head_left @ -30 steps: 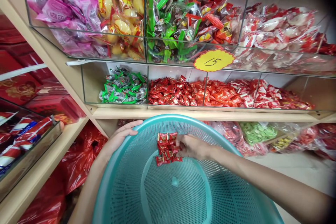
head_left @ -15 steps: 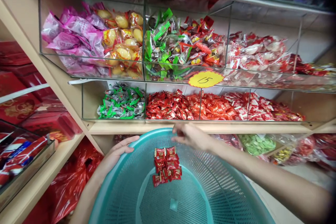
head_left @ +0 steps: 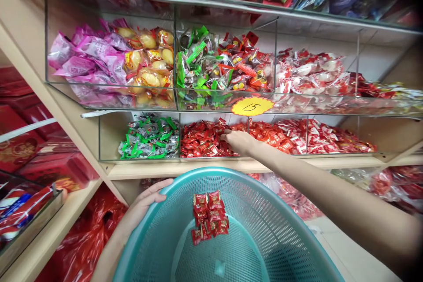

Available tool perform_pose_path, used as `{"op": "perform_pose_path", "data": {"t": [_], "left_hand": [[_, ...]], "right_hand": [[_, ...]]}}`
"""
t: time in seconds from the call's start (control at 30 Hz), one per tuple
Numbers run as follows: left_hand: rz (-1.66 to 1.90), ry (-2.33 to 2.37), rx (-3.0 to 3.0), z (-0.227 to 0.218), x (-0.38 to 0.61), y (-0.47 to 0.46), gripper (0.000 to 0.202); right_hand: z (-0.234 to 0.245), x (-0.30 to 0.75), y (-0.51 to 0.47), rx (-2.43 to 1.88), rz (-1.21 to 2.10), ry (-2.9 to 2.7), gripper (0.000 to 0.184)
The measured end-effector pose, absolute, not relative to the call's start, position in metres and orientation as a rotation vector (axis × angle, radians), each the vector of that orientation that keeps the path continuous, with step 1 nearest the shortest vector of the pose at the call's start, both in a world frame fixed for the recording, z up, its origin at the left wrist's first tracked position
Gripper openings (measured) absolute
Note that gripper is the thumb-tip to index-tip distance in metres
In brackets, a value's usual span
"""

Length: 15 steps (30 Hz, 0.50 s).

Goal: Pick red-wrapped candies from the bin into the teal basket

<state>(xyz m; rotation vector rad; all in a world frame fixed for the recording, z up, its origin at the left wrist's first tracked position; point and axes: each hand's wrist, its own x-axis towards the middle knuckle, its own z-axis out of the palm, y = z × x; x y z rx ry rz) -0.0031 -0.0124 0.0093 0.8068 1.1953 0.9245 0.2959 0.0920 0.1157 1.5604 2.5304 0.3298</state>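
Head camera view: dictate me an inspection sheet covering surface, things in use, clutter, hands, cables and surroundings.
Surface: pale wooden shelf bearing transparent candy bins.
Things in use: round teal perforated plastic basket with small red-wrapped candies inside; pile of shiny red-wrapped sweets in the lower bin.
Clutter: crumpled red plastic bag, lower left.
Hands: left hand holds the basket's rim; right hand is at the red pile, grip unclear.
Cables: nothing seen.
Surroundings: yellow scalloped tag marked 15; glossy red packages at left.
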Motion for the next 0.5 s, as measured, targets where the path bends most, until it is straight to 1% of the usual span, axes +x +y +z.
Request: {"op": "perform_pose_path", "data": {"t": [0.27,0.33,0.43,0.5], "left_hand": [[0.929,1.198,0.759,0.017,0.000,-0.016,0.048],[0.934,1.188,0.758,0.017,0.000,-0.016,0.047],[0.944,1.196,0.762,0.015,-0.001,-0.015,0.047],[0.951,1.202,0.778,0.012,-0.003,-0.013,0.047]], "right_hand": [[0.115,0.297,0.095,1.577,0.308,2.565,0.026],[0.116,0.297,0.098,1.610,0.245,2.632,0.024],[0.123,0.297,0.102,1.676,0.065,2.749,0.028],[0.132,0.296,0.102,1.691,0.044,2.765,0.029]]}}
